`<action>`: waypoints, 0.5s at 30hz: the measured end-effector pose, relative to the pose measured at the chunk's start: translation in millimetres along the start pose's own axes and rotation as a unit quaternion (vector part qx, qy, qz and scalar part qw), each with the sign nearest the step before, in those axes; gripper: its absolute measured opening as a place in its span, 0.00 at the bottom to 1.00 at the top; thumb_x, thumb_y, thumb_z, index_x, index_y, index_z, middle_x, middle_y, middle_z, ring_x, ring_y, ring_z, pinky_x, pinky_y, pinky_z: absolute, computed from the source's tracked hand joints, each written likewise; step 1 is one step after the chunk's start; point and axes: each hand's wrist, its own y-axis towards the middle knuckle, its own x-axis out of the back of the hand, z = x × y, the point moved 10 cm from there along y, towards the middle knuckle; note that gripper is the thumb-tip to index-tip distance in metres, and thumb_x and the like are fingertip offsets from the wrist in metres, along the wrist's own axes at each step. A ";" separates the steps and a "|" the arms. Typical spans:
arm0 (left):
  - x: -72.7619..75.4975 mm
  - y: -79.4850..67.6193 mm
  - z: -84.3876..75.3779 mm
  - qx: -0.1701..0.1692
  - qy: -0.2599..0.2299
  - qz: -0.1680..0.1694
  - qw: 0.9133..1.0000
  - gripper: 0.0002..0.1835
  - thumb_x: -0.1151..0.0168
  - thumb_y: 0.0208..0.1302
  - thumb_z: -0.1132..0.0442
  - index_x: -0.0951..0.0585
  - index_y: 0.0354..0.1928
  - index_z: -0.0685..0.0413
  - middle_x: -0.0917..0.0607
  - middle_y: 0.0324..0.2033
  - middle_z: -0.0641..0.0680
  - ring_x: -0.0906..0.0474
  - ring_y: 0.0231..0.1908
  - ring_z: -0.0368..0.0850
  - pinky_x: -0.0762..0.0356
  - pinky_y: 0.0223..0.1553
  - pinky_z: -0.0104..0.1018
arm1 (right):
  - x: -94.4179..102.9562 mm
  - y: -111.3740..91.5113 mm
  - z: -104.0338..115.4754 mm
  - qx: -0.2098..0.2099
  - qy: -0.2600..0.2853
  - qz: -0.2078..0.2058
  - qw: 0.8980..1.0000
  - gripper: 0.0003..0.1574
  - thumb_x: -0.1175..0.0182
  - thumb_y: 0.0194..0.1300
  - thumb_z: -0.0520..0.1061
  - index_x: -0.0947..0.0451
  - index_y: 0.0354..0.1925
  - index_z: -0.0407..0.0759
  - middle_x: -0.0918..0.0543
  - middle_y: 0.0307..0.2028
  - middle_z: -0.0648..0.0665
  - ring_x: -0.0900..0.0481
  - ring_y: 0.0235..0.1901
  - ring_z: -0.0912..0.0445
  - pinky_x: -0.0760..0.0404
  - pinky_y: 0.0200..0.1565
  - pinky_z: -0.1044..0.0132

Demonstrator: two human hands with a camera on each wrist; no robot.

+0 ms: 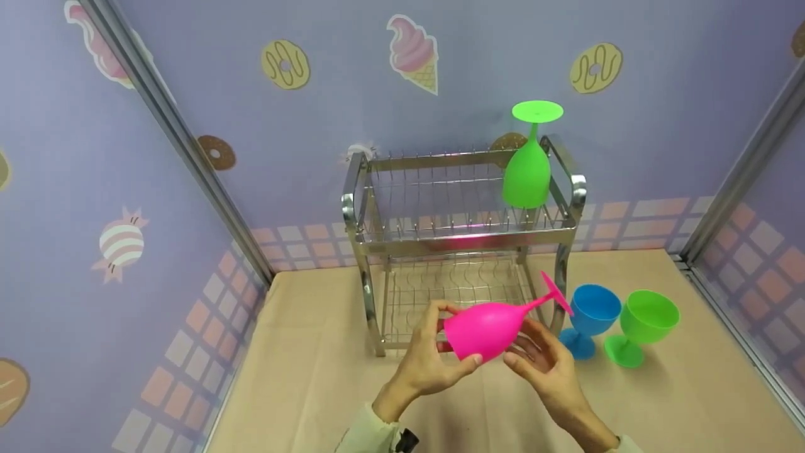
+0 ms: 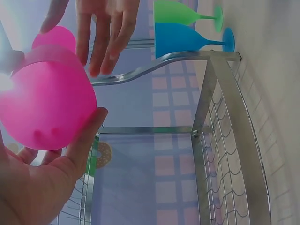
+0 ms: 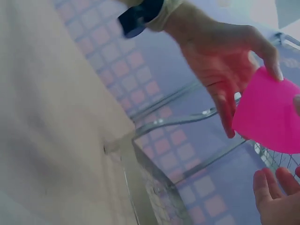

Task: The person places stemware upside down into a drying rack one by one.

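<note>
A pink plastic goblet (image 1: 485,328) is held tilted on its side in front of the rack, its foot pointing up and to the right. My left hand (image 1: 424,365) grips its bowl near the rim, thumb on the near side and fingers on the far side. In the left wrist view the bowl (image 2: 51,105) rests between that thumb and fingers. My right hand (image 1: 548,368) is beside the bowl's stem end, fingers loosely bent. The right wrist view shows a gap between these fingers (image 3: 274,187) and the bowl.
A two-tier metal dish rack (image 1: 465,242) stands behind the hands. On its upper tier, at the right, a green goblet (image 1: 528,176) is upside down. A blue goblet (image 1: 594,309) and another green goblet (image 1: 649,318) stand upright on the table, right of the rack.
</note>
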 end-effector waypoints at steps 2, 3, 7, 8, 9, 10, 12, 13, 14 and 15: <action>-2.7 0.8 -1.2 -0.007 0.000 0.001 1.000 0.38 0.24 0.55 0.48 0.32 0.62 0.51 0.22 0.61 0.56 0.17 0.52 0.46 0.09 0.37 0.34 | -2.8 2.9 -0.7 -0.017 0.034 0.009 0.999 0.45 0.37 0.71 0.25 0.43 0.79 0.30 0.24 0.69 0.42 0.18 0.66 0.53 0.15 0.63 0.61; -3.7 1.1 -1.5 -0.008 0.001 0.001 1.000 0.38 0.24 0.54 0.48 0.32 0.62 0.51 0.22 0.60 0.56 0.17 0.52 0.46 0.09 0.37 0.33 | -4.0 4.2 -0.3 -0.020 0.047 0.011 0.999 0.45 0.38 0.71 0.25 0.44 0.80 0.30 0.24 0.69 0.42 0.18 0.66 0.53 0.15 0.63 0.60; -7.3 0.5 -2.1 -0.006 0.004 0.001 1.000 0.38 0.24 0.54 0.48 0.33 0.62 0.48 0.24 0.60 0.55 0.18 0.51 0.44 0.09 0.36 0.33 | -7.0 8.0 1.2 -0.025 0.077 0.014 0.997 0.46 0.39 0.72 0.26 0.47 0.81 0.28 0.21 0.66 0.43 0.18 0.65 0.52 0.15 0.63 0.59; -7.9 0.3 -2.1 -0.005 0.007 0.001 1.000 0.38 0.24 0.54 0.48 0.33 0.62 0.48 0.24 0.60 0.55 0.18 0.51 0.44 0.09 0.37 0.33 | -7.5 8.5 1.4 -0.024 0.082 0.013 0.996 0.46 0.39 0.72 0.26 0.47 0.80 0.28 0.21 0.66 0.43 0.17 0.65 0.52 0.15 0.63 0.59; -8.4 0.2 -2.3 -0.004 0.008 0.001 1.000 0.38 0.24 0.54 0.48 0.33 0.62 0.47 0.25 0.60 0.54 0.19 0.51 0.44 0.09 0.37 0.33 | -7.7 8.8 1.4 -0.025 0.086 0.011 0.996 0.45 0.39 0.72 0.25 0.46 0.80 0.29 0.21 0.66 0.44 0.17 0.65 0.52 0.15 0.63 0.59; -8.9 0.2 -2.4 -0.003 0.010 0.001 1.000 0.38 0.24 0.54 0.48 0.33 0.63 0.47 0.25 0.61 0.54 0.19 0.52 0.44 0.09 0.37 0.33 | -7.8 9.1 1.6 -0.025 0.089 0.009 0.996 0.45 0.39 0.72 0.25 0.45 0.80 0.30 0.21 0.66 0.44 0.17 0.65 0.52 0.15 0.64 0.59; -9.7 0.5 -2.4 -0.003 0.011 0.002 1.000 0.38 0.24 0.54 0.48 0.33 0.63 0.47 0.25 0.61 0.54 0.19 0.52 0.44 0.09 0.37 0.33 | -7.7 9.3 1.8 -0.025 0.092 0.005 0.995 0.44 0.38 0.71 0.25 0.42 0.79 0.33 0.20 0.65 0.44 0.17 0.65 0.51 0.15 0.64 0.58; -10.0 0.8 -2.4 -0.003 0.012 0.003 1.000 0.38 0.24 0.54 0.48 0.33 0.63 0.47 0.25 0.61 0.54 0.19 0.52 0.44 0.09 0.38 0.33 | -7.6 9.4 2.2 -0.026 0.092 0.003 0.995 0.44 0.38 0.71 0.25 0.42 0.79 0.33 0.21 0.65 0.44 0.17 0.64 0.51 0.15 0.64 0.58; -10.1 1.0 -2.6 -0.003 0.012 0.005 1.000 0.38 0.24 0.54 0.48 0.33 0.63 0.47 0.25 0.61 0.54 0.19 0.52 0.44 0.09 0.38 0.33 | -7.4 9.6 2.5 -0.027 0.091 0.000 0.995 0.44 0.38 0.71 0.25 0.42 0.79 0.34 0.21 0.65 0.44 0.17 0.64 0.51 0.15 0.63 0.58; -10.2 1.2 -2.7 -0.002 0.012 0.007 1.000 0.38 0.24 0.55 0.48 0.33 0.63 0.47 0.25 0.61 0.54 0.18 0.52 0.44 0.09 0.38 0.33 | -6.9 9.9 2.7 -0.031 0.090 -0.003 0.995 0.44 0.38 0.71 0.25 0.42 0.79 0.34 0.21 0.65 0.44 0.17 0.64 0.51 0.15 0.63 0.58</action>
